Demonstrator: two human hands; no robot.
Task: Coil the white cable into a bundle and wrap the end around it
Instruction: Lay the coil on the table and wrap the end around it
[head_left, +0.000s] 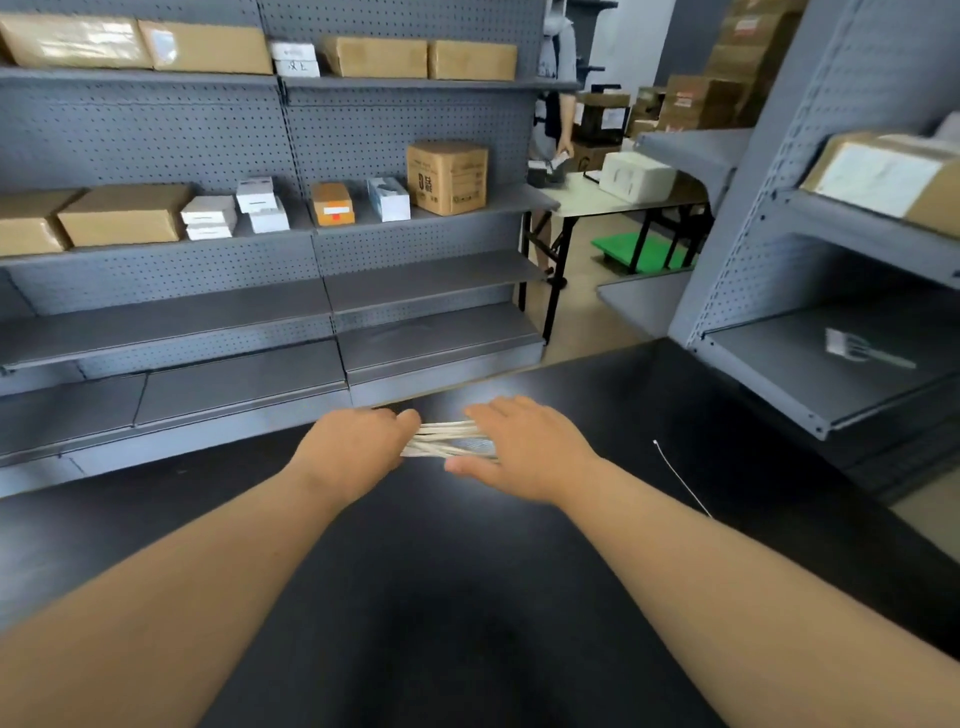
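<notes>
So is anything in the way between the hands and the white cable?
No, nothing visible. Both hands touch the cable: the left hand grips one end and the right hand lies over the other, on the table. A thin wire lies apart, to the right.

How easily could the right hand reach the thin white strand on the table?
Probably yes: the thin white strand lies just right of the right hand on bare black table, but that hand is on the cable bundle.
</notes>
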